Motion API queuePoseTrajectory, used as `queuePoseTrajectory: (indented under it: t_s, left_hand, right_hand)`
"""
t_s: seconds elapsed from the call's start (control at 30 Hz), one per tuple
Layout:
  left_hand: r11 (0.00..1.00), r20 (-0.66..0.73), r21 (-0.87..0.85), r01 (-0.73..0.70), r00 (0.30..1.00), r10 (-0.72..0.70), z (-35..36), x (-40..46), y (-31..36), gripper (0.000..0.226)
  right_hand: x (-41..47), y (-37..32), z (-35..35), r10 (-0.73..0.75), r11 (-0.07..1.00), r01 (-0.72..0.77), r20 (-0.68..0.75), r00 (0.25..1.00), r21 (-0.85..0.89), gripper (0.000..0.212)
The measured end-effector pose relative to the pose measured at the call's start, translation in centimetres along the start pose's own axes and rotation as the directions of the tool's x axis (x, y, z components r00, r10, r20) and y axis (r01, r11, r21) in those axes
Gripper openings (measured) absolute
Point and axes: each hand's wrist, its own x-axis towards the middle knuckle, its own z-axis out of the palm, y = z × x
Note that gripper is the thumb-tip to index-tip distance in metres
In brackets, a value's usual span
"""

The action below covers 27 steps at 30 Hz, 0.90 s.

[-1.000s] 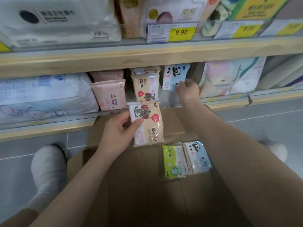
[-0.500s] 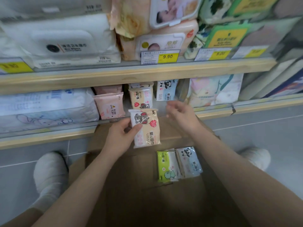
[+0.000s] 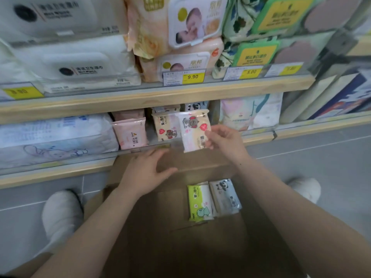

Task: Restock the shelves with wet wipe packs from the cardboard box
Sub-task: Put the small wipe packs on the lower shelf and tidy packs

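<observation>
**Pack handed across, left to right**

Right hand [image 3: 224, 142] fingers now pinch the cream bear-print wet wipe pack [image 3: 195, 130], held before the lower wooden shelf [image 3: 60, 171], just beside its matching row. Left hand [image 3: 145, 174], emptied, hangs spread over the brown cardboard box [image 3: 180, 247]. Placement likely follows.

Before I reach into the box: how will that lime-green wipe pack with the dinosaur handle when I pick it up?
The lime-green dinosaur wipe pack looks like a soft film pouch, so probably squashy, not rigid. Its glossy wrap may be a bit slippery. It lies flat in the brown cardboard box, unlikely to roll.
</observation>
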Motion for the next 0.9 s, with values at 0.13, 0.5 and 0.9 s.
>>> queuePoseTrajectory:
  t_s: [0.13, 0.5, 0.9]
  left_hand:
    - [0.978, 0.118, 0.205, -0.040, 0.993, 0.016, 1.3, -0.1, -2.8, 0.087]
    - [0.920, -0.126, 0.368, -0.134, 0.973, 0.192, 3.2, 0.4, -4.4, 0.063]
    - [0.922, -0.134, 0.372, -0.108, 0.977, 0.168, 2.9, 0.1, -3.9, 0.062]
  right_hand:
    - [3.6, 1.4, 0.7, 0.045, 0.997, -0.035, -0.136, 0.990, 0.073, 0.004]
    - [11.5, 4.8, 3.9, 0.165, 0.979, -0.109, -0.361, 0.918, 0.170, 0.006]
    - [9.0, 4.6, 2.9, 0.000, 0.979, -0.045, -0.225, 0.974, -0.197, 0.018]
